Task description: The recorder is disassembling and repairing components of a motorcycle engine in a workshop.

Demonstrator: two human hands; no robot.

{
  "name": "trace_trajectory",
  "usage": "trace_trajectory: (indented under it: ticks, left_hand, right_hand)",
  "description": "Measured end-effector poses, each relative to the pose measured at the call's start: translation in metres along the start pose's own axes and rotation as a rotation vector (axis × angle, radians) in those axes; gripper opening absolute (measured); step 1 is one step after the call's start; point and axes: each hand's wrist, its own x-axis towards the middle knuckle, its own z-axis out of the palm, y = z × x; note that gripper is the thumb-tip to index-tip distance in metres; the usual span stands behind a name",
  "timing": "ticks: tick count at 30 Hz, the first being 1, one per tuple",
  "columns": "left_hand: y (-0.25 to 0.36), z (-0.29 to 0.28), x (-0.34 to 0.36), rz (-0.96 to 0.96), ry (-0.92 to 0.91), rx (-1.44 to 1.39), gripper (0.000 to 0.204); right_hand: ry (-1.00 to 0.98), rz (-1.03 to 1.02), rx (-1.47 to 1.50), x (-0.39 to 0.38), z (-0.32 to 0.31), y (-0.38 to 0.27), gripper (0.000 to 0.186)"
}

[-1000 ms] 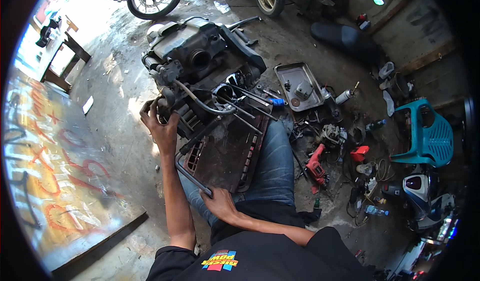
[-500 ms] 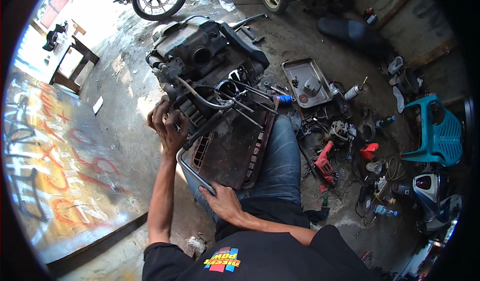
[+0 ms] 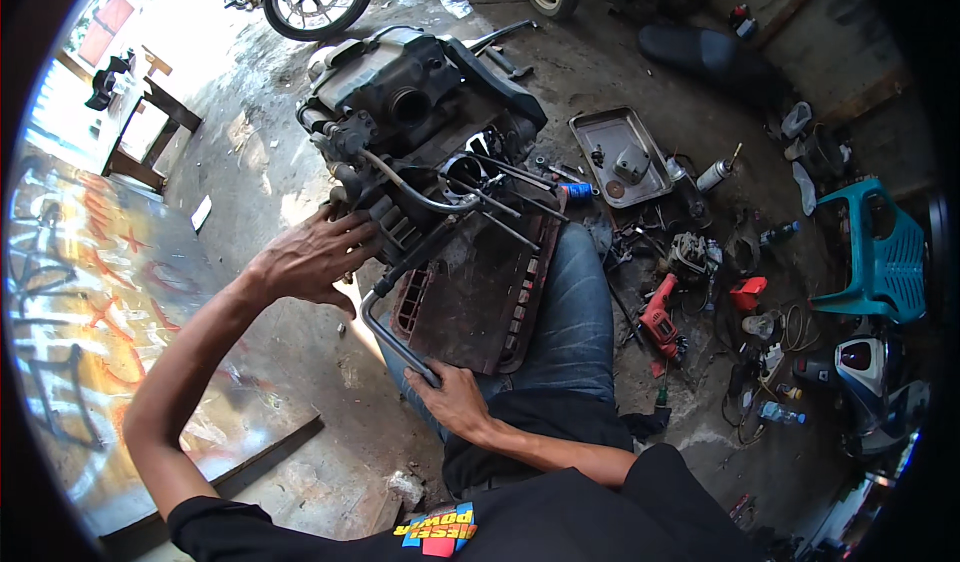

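Note:
A motorcycle engine assembly [image 3: 400,147] stands in front of me, with long studs sticking out beside its open cylinder bore [image 3: 463,170]. My right hand [image 3: 458,400] is closed round the lower end of a silver L-shaped wrench [image 3: 398,344]. The wrench's bent upper end meets a dark shaft that runs up to the engine. My left hand [image 3: 318,254] reaches to the engine's left side, its fingers stretched and spread against the finned part. Some of its fingertips are hidden there. A dark flat panel [image 3: 468,297] with slotted edges lies below the engine, against my jeans.
On the right are a metal tray [image 3: 648,184] with parts, a spray can [image 3: 712,176], a red drill [image 3: 660,322], a carburetor-like part [image 3: 692,254] and a teal plastic chair [image 3: 870,252]. A paint-marked board [image 3: 150,332] stands at left. Motorcycle wheels [image 3: 318,2] are behind.
My left hand has turned and its fingers have straightened, while its elbow has swung out to the left. My right hand keeps its grip on the wrench. The view has shifted slightly.

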Motion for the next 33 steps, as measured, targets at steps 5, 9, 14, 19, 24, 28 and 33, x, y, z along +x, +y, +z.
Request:
trace_trajectory:
  ticks: [5, 9, 14, 19, 24, 28, 33]
  left_hand:
    - [0.001, 0.014, -0.004, 0.005, 0.046, -0.025, 0.1]
    - [0.001, 0.051, -0.004, 0.02, 0.182, 0.071, 0.097]
    - [0.003, 0.072, -0.005, 0.014, 0.366, 0.086, 0.096]
    - [0.001, 0.032, -0.004, -0.017, 0.196, -0.117, 0.038]
    - [0.05, 0.008, 0.02, -0.385, 0.081, -0.191, 0.047]
    - [0.082, 0.019, 0.037, -0.564, 0.257, -0.246, 0.045]
    - [0.074, 0.016, 0.036, -0.556, 0.289, -0.324, 0.035]
  right_hand:
    - [-0.005, 0.037, 0.015, -0.004, -0.003, -0.003, 0.043]
    - [0.018, -0.002, -0.006, 0.007, -0.002, 0.005, 0.043]
    - [0.005, -0.036, 0.014, 0.009, 0.003, 0.013, 0.041]
    - [0.012, -0.039, 0.017, 0.012, 0.006, 0.019, 0.041]
    - [0.054, -0.057, 0.094, 0.017, 0.016, 0.024, 0.042]
    - [0.036, -0.032, 0.03, 0.013, 0.013, 0.018, 0.043]
    - [-0.023, 0.001, -0.007, 0.006, 0.002, 0.005, 0.041]
